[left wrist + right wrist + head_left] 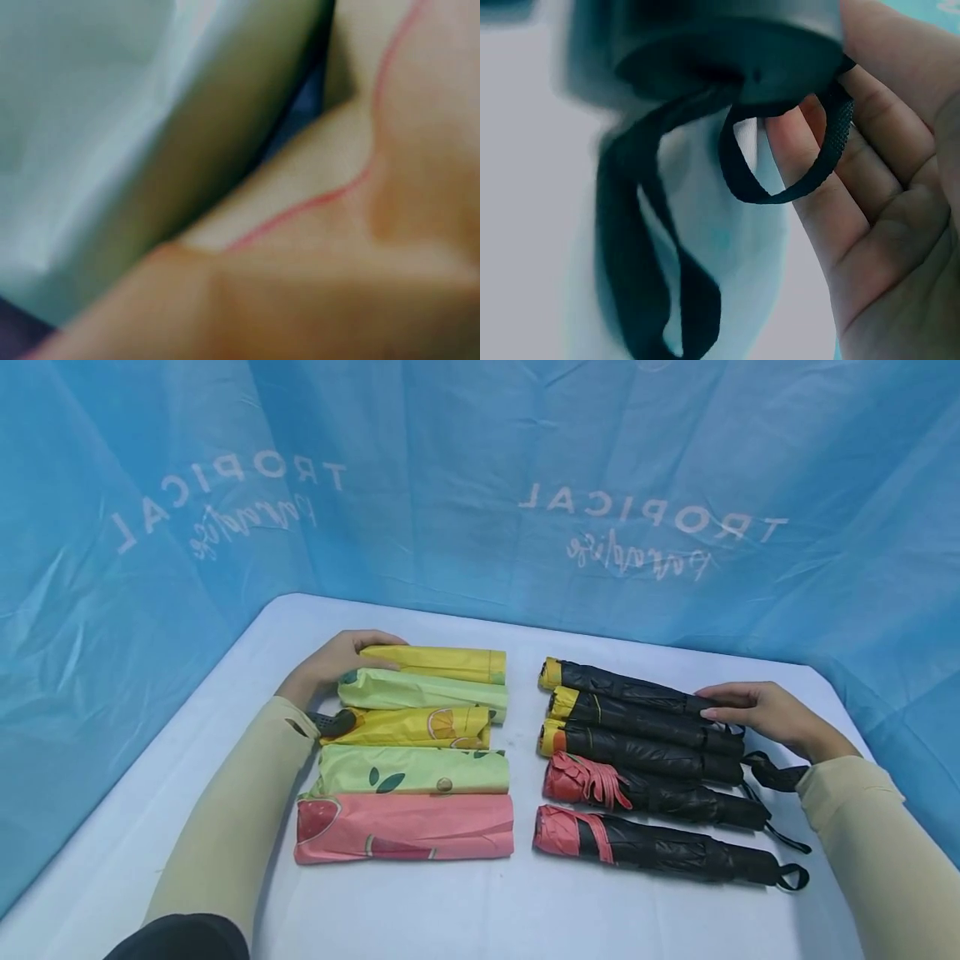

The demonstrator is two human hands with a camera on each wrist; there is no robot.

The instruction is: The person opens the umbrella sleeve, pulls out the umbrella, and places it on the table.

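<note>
In the head view, my left hand [347, 657] is at the left end of the farthest yellow fabric sleeve [442, 662], fingers along its far side and thumb on its near side. A pale green sleeve [427, 692] lies just below that hand. My right hand [772, 714] holds the right end of the farthest black folded umbrella [630, 685], which has a yellow tip. The right wrist view shows its curled fingers behind a black wrist strap [832, 157] and an umbrella's round handle end [735, 64]. Blurred fabric [112, 150] and skin fill the left wrist view.
Below on the left lie an orange-print yellow sleeve [412, 727], a leaf-print green sleeve [412, 770] and a pink sleeve [405, 827]. The right column holds more yellow-tipped umbrellas [645, 752] and two red-tipped umbrellas [667, 797]. Blue curtains [480, 510] surround the white table [450, 910].
</note>
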